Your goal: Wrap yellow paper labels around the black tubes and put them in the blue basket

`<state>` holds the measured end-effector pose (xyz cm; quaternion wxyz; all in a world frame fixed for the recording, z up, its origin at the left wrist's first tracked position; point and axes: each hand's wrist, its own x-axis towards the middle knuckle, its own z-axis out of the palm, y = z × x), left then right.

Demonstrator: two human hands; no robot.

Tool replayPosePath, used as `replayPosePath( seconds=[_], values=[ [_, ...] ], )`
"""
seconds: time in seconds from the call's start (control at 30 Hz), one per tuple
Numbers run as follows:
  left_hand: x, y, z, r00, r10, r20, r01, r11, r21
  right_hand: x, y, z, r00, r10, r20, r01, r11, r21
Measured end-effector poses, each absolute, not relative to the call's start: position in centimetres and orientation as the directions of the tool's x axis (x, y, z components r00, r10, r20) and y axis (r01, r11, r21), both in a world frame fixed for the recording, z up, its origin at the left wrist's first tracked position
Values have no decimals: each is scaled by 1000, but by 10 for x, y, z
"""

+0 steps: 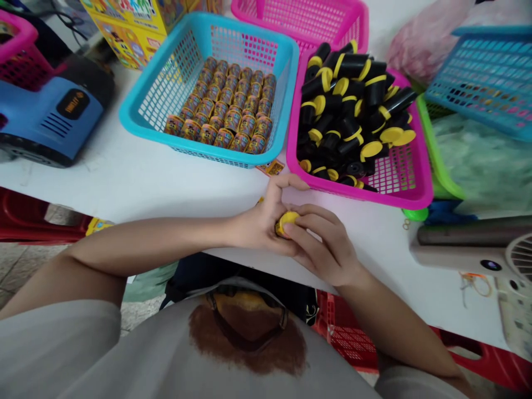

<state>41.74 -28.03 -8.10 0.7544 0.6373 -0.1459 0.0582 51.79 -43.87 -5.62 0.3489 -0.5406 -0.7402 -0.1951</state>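
Both my hands meet over the table's front edge, around a small canister with a yellow lid (287, 220). My left hand (266, 224) is wrapped round its side, with the index finger raised and bent. The fingers of my right hand (326, 241) press on the yellow lid from the right. Most of the canister's body is hidden by my hands. Beyond them, a blue basket (137, 119) holds rows of small canisters with printed labels (224, 119). A pink basket (361, 197) beside it is heaped with black canisters with yellow lids (332, 105).
A blue machine (50, 119) stands at the left, near yellow printed boxes (128, 33). On the right are a green basket (443, 160), another blue basket (486, 77), clear plastic bags (477, 155) and a pale device with a fan grille (526, 252). Red stools (349, 327) are below the table.
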Motion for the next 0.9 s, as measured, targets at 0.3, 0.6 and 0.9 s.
replayPosePath(
  seconds=[0.3, 0.6, 0.9],
  values=[
    [418, -276, -78, 914, 35, 405, -401, -80, 913, 524, -434, -62, -159, 683, 713, 944, 317, -92],
    [407, -204, -2, 841, 269, 469, -254, -569, 782, 572, -429, -44, 248, 481, 841, 968, -147, -201],
    [448, -73, 2, 865, 499, 56, 438, -805, 401, 652, -368, -55, 453, 783, 426, 886, -344, -309]
  ],
)
